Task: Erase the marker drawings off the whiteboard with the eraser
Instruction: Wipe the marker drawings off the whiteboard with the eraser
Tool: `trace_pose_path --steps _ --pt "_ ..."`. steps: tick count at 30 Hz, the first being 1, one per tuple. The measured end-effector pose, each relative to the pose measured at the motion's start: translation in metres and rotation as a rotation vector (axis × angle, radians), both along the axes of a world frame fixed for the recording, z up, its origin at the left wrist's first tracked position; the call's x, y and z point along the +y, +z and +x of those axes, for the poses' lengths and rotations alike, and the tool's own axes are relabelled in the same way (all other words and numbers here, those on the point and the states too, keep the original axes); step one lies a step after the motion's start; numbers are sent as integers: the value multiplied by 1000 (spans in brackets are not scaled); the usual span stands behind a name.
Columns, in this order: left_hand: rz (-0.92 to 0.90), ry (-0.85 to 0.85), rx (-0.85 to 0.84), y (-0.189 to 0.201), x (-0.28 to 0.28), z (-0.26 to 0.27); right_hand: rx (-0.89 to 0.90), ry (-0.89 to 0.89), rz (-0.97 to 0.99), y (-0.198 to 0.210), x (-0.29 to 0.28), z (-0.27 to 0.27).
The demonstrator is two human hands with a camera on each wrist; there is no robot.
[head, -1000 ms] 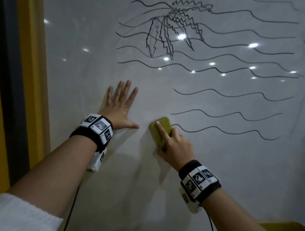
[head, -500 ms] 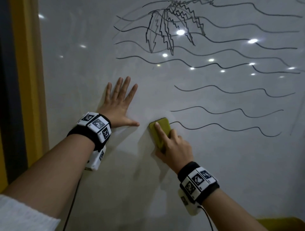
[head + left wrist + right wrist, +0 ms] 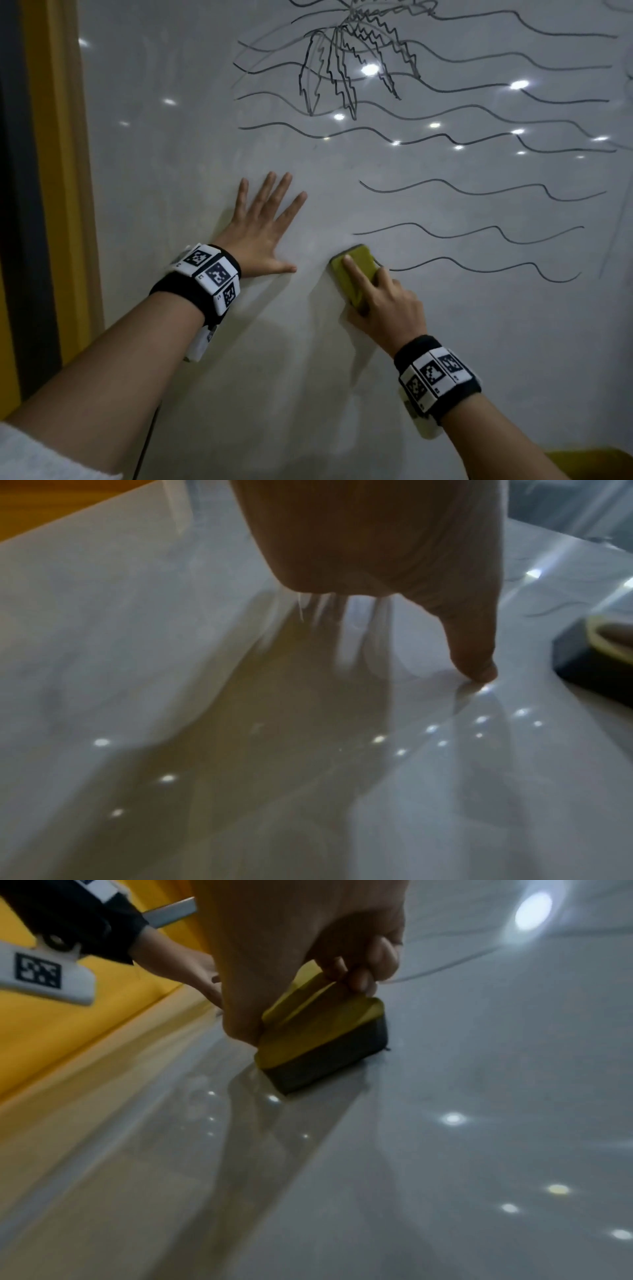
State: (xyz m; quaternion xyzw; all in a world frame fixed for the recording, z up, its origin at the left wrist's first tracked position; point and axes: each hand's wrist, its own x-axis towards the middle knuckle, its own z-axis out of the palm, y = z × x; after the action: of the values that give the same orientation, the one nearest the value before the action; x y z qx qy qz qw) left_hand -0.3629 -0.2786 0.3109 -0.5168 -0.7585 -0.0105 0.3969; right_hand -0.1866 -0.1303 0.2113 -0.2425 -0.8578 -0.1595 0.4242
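Head, left hand [image 3: 260,236]: lay flat on the whiteboard [image 3: 171,192], fingers spread, grasping nothing.
Head, right hand [image 3: 383,301]: gripped the yellow eraser [image 3: 359,265], index finger along its back.
Head, eraser: pressed to the board at the left end of the lowest wavy marker line [image 3: 479,270].
Left wrist: thumb [image 3: 472,653] touched the glossy board; eraser edge [image 3: 596,658] at far right.
Right wrist: fingers [image 3: 359,974] curled over the eraser [image 3: 322,1042], its dark felt against the board.

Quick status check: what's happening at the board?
Left hand flat on whiteboard. Right hand grips eraser at lowest wavy line. Nothing in the way.
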Motion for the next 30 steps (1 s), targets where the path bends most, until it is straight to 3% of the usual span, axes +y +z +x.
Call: trace_pose_path --steps 3,8,13,18,25,30 --pt "-29 -24 13 0 12 11 66 2 -88 -1 -5 -2" --pt "-57 7 -8 -5 29 20 -13 -19 -29 -9 6 11" --pt "-58 15 -40 -6 30 19 85 -38 -140 -3 5 15" --pt "-93 26 -74 -4 29 21 -51 -1 -23 -17 3 10" --pt "-127 48 -99 -2 27 24 113 -67 -135 45 1 11" --pt "-130 52 -103 -2 26 27 101 -18 -51 7 -3 5"
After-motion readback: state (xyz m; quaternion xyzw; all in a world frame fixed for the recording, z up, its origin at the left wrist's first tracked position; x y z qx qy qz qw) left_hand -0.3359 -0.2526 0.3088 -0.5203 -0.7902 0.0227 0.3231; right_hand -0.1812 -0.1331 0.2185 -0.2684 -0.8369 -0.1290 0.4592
